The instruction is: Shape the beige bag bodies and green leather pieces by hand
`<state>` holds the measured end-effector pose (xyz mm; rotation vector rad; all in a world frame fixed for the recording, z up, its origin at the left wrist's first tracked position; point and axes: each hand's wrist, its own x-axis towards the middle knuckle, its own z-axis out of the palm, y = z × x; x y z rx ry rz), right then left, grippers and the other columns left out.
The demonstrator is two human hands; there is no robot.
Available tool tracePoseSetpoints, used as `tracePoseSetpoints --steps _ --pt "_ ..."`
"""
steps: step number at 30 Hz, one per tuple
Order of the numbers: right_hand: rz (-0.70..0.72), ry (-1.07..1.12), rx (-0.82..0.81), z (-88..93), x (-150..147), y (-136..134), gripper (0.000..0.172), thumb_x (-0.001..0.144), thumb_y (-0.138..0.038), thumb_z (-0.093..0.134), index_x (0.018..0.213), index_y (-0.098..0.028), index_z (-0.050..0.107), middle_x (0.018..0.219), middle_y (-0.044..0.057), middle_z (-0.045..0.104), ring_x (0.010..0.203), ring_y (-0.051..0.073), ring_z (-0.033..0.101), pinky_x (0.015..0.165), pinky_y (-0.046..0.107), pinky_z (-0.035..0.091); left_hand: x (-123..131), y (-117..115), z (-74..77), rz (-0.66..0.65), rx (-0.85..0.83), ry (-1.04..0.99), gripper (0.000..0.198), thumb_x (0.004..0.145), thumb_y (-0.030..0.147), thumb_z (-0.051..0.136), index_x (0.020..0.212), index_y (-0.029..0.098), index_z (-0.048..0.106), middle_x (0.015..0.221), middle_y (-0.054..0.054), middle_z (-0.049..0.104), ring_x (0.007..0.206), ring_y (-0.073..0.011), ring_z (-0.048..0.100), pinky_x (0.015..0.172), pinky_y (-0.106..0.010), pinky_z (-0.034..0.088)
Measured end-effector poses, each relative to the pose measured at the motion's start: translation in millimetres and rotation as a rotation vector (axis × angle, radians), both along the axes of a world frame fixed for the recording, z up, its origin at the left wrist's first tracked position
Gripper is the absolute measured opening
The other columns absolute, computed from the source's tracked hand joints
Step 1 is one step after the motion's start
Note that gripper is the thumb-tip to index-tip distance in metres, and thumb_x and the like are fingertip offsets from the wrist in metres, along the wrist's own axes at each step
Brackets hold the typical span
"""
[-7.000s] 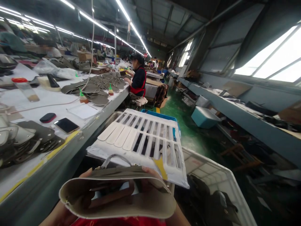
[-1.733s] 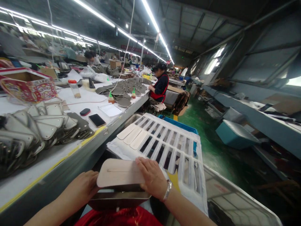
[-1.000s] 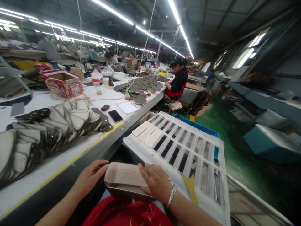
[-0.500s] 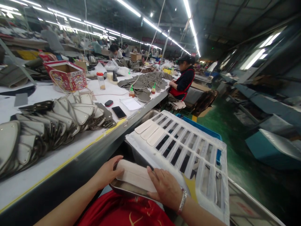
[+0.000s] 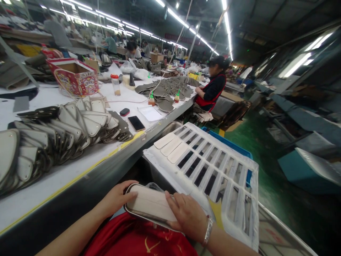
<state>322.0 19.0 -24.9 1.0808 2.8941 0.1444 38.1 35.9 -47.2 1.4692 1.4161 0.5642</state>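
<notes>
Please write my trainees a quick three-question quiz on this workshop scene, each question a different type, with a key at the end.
1. Count: how many loose pale strips lie on the white slotted rack?
2. True or false: the left hand and the right hand both touch the pale oblong panel.
3. Short answer: what is worn at the right hand's wrist?

Key:
1. Three.
2. True.
3. A silver-coloured bracelet.
</notes>
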Motion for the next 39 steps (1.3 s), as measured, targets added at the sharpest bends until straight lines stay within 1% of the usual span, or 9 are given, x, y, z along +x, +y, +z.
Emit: tracePoseSetpoints --steps 9,13,16,21,24,28,31,35,39 --pt "0.088 -0.085 -0.090 9.1 -11 7 0.087 0.069 -0.055 0.062 0.132 -0.004 0.032 0.099 0.015 0.052 0.076 0.024 0.049 0.060 0.035 0.044 12 13 8.2 -0.141 0.215 0.443 0.056 0.067 0.014 0.050 0.124 0.012 0.048 0.125 -0.012 0.052 0.115 -0.0256 0.047 0.101 -0.040 0.032" --pt "0.025 -0.090 -0.085 5.0 -14 6 0.091 0.064 -0.059 0.064 0.130 -0.005 0.033 0.096 0.014 0.052 0.073 0.025 0.051 0.055 0.036 0.045 44 0 20.4 -0.300 0.454 0.696 0.044 0.075 0.008 0.041 0.115 0.019 0.054 0.122 -0.009 0.053 0.113 -0.0274 0.045 0.098 -0.046 0.031" --pt "-0.011 -0.060 -0.096 -0.3 -13 5 0.089 0.063 -0.057 0.064 0.129 -0.005 0.033 0.098 0.016 0.053 0.074 0.026 0.052 0.056 0.037 0.046 73 -13 20.5 -0.596 0.464 0.585 0.033 0.077 0.017 0.049 0.110 0.020 0.057 0.116 -0.008 0.058 0.107 -0.0231 0.050 0.097 -0.038 0.037" --pt "0.003 0.027 -0.250 3.6 -2 15 0.094 0.066 -0.062 0.059 0.136 -0.012 0.022 0.106 0.017 0.056 0.078 0.028 0.058 0.062 0.038 0.047 84 -16 12.1 -0.765 0.388 0.553 0.071 0.065 0.053 0.063 0.126 0.021 0.047 0.132 -0.011 0.047 0.117 -0.0315 0.044 0.099 -0.044 0.037" --pt "-0.089 0.172 -0.454 13.8 17 24 0.093 0.069 -0.062 0.056 0.139 -0.015 0.018 0.113 0.014 0.057 0.089 0.028 0.060 0.073 0.036 0.047 81 -13 9.6 -0.810 0.346 0.627 0.067 0.063 0.048 0.065 0.123 0.020 0.052 0.127 -0.012 0.052 0.115 -0.0328 0.046 0.097 -0.044 0.040" --pt "-0.374 0.254 -0.617 21.1 50 24 0.065 0.081 -0.041 0.051 0.135 -0.012 0.030 0.104 0.010 0.064 0.092 0.025 0.061 0.078 0.033 0.046 91 -15 11.0 -0.844 0.329 0.652 0.076 0.061 0.045 0.067 0.130 0.022 0.045 0.128 -0.012 0.050 0.113 -0.0332 0.045 0.092 -0.045 0.044" --pt "-0.456 0.258 -0.599 19.3 57 18 0.059 0.079 -0.026 0.051 0.134 -0.012 0.032 0.107 0.011 0.063 0.096 0.024 0.059 0.080 0.031 0.045 108 -16 13.3 -0.914 0.364 0.657 0.079 0.066 0.043 0.063 0.137 0.028 0.032 0.130 -0.013 0.048 0.108 -0.0348 0.048 0.083 -0.050 0.047" --pt "-0.515 0.150 -0.539 16.9 45 15 0.059 0.079 -0.022 0.049 0.134 -0.010 0.031 0.098 0.014 0.065 0.085 0.025 0.062 0.071 0.032 0.047 126 -15 10.7 -1.024 0.395 0.725 0.071 0.070 0.031 0.056 0.136 0.029 0.033 0.147 -0.011 0.024 0.100 -0.0363 0.051 0.067 -0.046 0.051" --pt "-0.541 0.197 -0.626 16.2 42 22 0.057 0.080 -0.022 0.046 0.133 -0.007 0.032 0.099 0.016 0.065 0.089 0.026 0.062 0.073 0.035 0.048 128 -7 7.8 -1.094 0.412 0.688 0.071 0.069 0.028 0.055 0.136 0.026 0.033 0.147 -0.008 0.024 0.101 -0.0360 0.052 0.071 -0.048 0.051"
